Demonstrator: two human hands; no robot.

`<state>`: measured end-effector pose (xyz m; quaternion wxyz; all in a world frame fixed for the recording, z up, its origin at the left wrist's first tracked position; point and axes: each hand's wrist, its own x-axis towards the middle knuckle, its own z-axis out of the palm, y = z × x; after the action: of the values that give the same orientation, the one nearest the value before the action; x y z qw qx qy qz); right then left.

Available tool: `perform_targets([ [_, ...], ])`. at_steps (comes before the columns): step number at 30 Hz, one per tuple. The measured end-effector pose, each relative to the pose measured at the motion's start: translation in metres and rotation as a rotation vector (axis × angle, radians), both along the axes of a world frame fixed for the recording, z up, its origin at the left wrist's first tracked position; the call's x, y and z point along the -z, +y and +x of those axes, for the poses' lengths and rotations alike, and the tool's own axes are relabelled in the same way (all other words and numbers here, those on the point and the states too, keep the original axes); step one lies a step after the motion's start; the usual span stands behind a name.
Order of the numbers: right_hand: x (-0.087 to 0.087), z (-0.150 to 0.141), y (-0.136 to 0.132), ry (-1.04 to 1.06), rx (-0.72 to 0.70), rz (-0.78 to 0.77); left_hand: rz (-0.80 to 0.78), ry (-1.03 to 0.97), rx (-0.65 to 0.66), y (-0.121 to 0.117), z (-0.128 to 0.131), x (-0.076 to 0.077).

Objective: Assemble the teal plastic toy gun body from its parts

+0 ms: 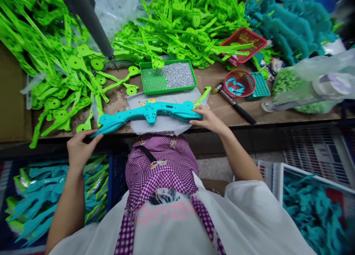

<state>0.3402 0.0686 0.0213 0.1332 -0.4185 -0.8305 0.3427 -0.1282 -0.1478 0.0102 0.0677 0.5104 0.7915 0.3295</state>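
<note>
A long turquoise plastic toy piece [150, 113], with an animal-like head at its middle and two wing-like arms, lies across a white cloth [174, 128] at the table's front edge. My left hand [81, 146] pinches its left tip between thumb and fingers. At its other end my right hand [209, 120] grips the right tip. A thin green plastic part [204, 96] shows just behind the right arm of the piece. Beyond the cloth stands a green tray [151, 85] holding many small silver screws.
Green plastic parts [177, 22] are heaped along the back and left. A power screwdriver [97, 29] hangs at upper left. Right lie a black-handled tool [238, 108], a red basket [251, 77] and a bag of green pieces [294, 83]. Crates [118, 181] flank me below.
</note>
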Motion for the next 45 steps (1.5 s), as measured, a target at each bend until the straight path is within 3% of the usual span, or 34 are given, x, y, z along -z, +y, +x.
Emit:
perform_targets([
  [5,0.016,-0.008,-0.002,0.060,0.070,0.057,-0.017,0.001,0.001,-0.002,-0.001,0.000],
  [8,0.013,-0.010,-0.006,0.056,0.122,0.104,-0.015,0.009,0.006,-0.001,-0.001,0.001],
  [14,0.008,-0.010,-0.006,0.096,0.031,0.080,-0.024,0.019,0.016,0.000,-0.005,0.001],
  [17,0.010,-0.014,-0.004,0.058,0.039,0.094,-0.040,0.089,0.022,-0.003,0.002,-0.009],
  [20,0.010,-0.016,-0.002,0.006,0.048,0.097,-0.030,0.309,-0.029,0.005,0.025,-0.026],
  [22,0.009,-0.017,-0.002,-0.038,0.055,0.106,-0.011,0.336,0.100,0.025,0.046,-0.034],
  [24,0.008,-0.016,-0.002,-0.078,0.067,0.121,-0.028,0.258,0.372,0.056,0.063,-0.034],
  [26,0.008,-0.016,-0.003,-0.105,0.072,0.134,-0.114,0.189,0.586,0.089,0.074,-0.027],
  [28,0.006,-0.017,-0.004,-0.120,0.065,0.138,-0.211,0.104,0.687,0.116,0.078,-0.017],
  [30,0.004,-0.018,-0.004,-0.135,0.064,0.131,-0.237,0.041,0.698,0.132,0.077,-0.008],
  [33,-0.004,-0.020,-0.003,-0.186,0.073,0.082,-0.203,0.009,0.670,0.136,0.074,0.000],
  [37,-0.011,-0.021,-0.006,-0.219,0.087,0.046,-0.195,0.017,0.653,0.132,0.072,0.001],
  [42,-0.005,-0.023,-0.014,-0.222,0.199,0.124,-0.215,0.008,0.653,0.134,0.072,0.000],
  [45,-0.002,-0.025,-0.015,-0.252,0.192,0.135,-0.218,-0.004,0.650,0.136,0.071,0.000],
])
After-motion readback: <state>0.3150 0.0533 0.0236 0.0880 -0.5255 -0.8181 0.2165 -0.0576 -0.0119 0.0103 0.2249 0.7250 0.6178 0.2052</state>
